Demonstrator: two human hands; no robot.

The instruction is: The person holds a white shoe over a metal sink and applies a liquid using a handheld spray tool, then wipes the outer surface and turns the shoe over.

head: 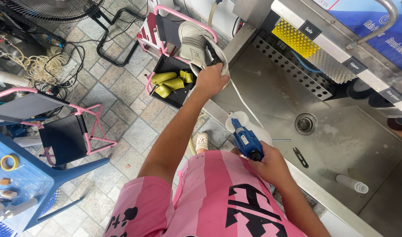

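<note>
Paved stone floor (122,87), steel sink basin (341,145), pink folding racks (85,131).

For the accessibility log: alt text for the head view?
The left hand holds a pale grey sneaker at the edge of a steel sink, while the right hand grips a blue spray gun.
</note>
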